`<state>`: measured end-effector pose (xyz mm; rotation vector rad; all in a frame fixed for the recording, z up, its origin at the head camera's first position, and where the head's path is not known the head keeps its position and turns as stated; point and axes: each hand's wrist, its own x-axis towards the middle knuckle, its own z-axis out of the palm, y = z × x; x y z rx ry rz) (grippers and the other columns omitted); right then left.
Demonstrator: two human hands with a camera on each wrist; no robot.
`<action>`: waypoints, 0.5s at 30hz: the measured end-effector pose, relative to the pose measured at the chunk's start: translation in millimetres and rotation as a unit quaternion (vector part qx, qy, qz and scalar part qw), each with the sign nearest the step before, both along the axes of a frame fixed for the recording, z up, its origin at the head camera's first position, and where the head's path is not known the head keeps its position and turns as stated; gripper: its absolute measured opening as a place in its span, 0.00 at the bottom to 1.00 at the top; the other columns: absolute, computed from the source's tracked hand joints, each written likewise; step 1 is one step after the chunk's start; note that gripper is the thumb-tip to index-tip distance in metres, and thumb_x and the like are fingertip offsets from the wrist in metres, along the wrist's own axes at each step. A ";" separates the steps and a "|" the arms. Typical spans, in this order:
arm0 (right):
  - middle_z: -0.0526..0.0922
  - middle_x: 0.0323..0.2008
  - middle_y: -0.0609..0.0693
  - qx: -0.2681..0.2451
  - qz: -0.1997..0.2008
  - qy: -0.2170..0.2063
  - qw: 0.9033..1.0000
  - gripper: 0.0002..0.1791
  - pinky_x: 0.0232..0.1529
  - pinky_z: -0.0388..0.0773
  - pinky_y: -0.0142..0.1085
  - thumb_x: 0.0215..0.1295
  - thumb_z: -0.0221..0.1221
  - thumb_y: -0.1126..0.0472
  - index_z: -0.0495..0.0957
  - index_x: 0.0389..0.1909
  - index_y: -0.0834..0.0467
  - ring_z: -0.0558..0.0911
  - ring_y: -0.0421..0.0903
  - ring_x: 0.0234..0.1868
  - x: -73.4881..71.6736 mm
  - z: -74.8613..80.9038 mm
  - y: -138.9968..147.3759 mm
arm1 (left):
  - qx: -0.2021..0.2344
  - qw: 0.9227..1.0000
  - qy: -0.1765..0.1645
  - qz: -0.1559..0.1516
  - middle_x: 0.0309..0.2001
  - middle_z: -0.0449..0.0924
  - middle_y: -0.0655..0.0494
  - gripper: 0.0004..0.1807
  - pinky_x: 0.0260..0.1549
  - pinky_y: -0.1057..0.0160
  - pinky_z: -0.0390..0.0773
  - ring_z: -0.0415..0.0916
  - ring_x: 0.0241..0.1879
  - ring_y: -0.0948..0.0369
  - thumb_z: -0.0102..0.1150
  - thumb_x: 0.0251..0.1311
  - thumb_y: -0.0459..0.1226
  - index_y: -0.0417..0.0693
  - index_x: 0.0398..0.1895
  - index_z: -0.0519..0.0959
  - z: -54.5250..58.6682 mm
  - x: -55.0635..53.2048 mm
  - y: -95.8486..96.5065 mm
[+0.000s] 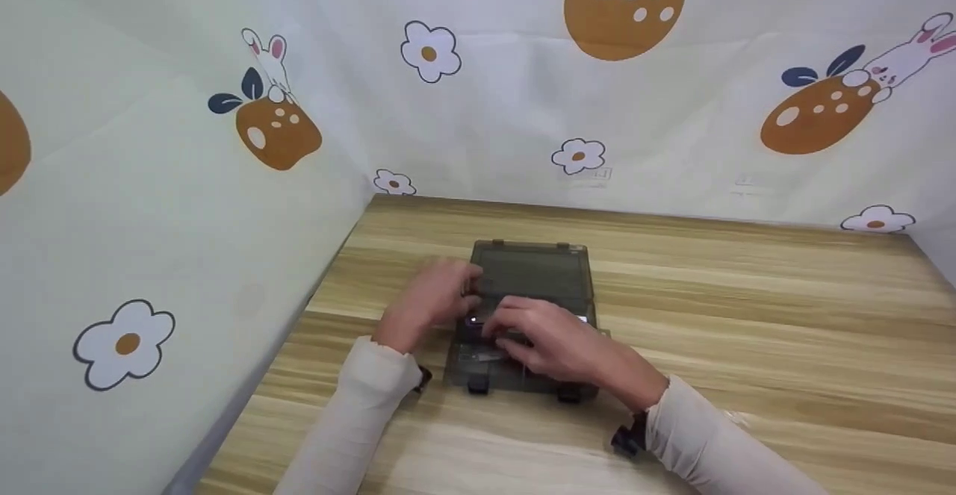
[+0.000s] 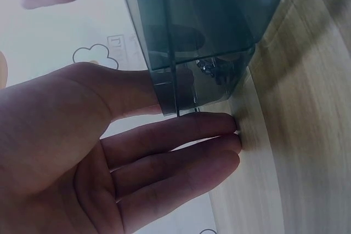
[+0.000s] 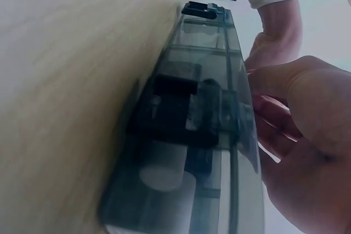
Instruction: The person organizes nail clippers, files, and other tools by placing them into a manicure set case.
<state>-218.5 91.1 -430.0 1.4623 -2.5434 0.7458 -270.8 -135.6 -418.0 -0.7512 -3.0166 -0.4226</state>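
A dark translucent plastic case (image 1: pixel 482 372) lies on the table with its hinged lid (image 1: pixel 534 275) folded back. My left hand (image 1: pixel 433 297) is at the case's left side near the hinge; in the left wrist view its fingers (image 2: pixel 175 165) stretch out straight beside the case's corner. Small shiny metal pieces (image 2: pixel 211 70) show through the wall there. Over the compartments, my right hand (image 1: pixel 556 338) bends its fingers down into the case. Its fingertips lie behind the case's edge in the right wrist view, and I cannot tell whether they pinch anything.
Two black latches (image 1: pixel 478 384) stick out at the case's front. White rounded pieces (image 3: pixel 164 165) show through the front wall. The wood-grain table (image 1: pixel 747 316) extends around the case, with a patterned cloth (image 1: pixel 508 107) hanging behind and at the left.
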 end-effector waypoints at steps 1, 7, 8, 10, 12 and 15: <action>0.86 0.51 0.46 0.000 -0.002 -0.002 1.000 0.09 0.56 0.86 0.42 0.76 0.65 0.63 0.87 0.52 0.53 0.86 0.41 0.53 0.0 0.8 2.1 | -0.002 1.000 0.001 0.001 0.31 0.82 0.52 0.07 0.33 0.55 0.75 0.73 0.31 0.57 0.73 0.67 0.35 0.43 0.37 0.84 0.2 0.1 0.4; 0.87 0.50 0.45 0.002 -0.013 -0.002 1.000 0.09 0.55 0.87 0.41 0.76 0.64 0.64 0.87 0.52 0.53 0.87 0.40 0.52 0.6 2.0 20.0 | -0.003 1.000 -0.003 0.002 0.31 0.83 0.53 0.07 0.32 0.56 0.76 0.74 0.30 0.58 0.73 0.67 0.36 0.45 0.36 0.83 -0.6 -0.4 1.6; 0.87 0.50 0.45 0.001 -0.013 -0.001 1.000 0.09 0.54 0.87 0.41 0.76 0.64 0.64 0.87 0.52 0.53 0.87 0.40 0.52 0.8 2.0 23.6 | -0.003 1.000 -0.005 0.003 0.31 0.83 0.53 0.07 0.33 0.56 0.76 0.75 0.31 0.58 0.73 0.67 0.36 0.45 0.36 0.84 -0.7 -0.4 1.5; 0.87 0.49 0.45 -0.001 -0.014 0.001 1.000 0.09 0.53 0.87 0.40 0.76 0.64 0.64 0.87 0.52 0.53 0.87 0.40 0.51 1.2 2.0 31.0 | -0.002 1.000 -0.005 0.004 0.32 0.84 0.53 0.07 0.34 0.56 0.78 0.76 0.32 0.58 0.74 0.67 0.36 0.45 0.37 0.84 -0.9 -0.2 1.1; 0.87 0.49 0.45 -0.008 -0.013 0.003 1.000 0.09 0.53 0.87 0.40 0.76 0.65 0.64 0.87 0.52 0.53 0.87 0.40 0.51 1.7 2.2 38.9 | -0.005 1.000 -0.001 0.004 0.33 0.85 0.52 0.07 0.35 0.55 0.80 0.78 0.33 0.57 0.75 0.66 0.37 0.45 0.38 0.84 -0.7 0.1 0.6; 0.87 0.49 0.44 -0.013 -0.020 0.001 1.000 0.09 0.53 0.87 0.39 0.75 0.65 0.65 0.87 0.51 0.53 0.87 0.39 0.50 3.0 2.8 51.5 | -0.005 1.000 0.006 0.002 0.34 0.86 0.51 0.07 0.37 0.53 0.81 0.79 0.34 0.56 0.75 0.66 0.37 0.45 0.38 0.85 -1.2 0.6 -0.7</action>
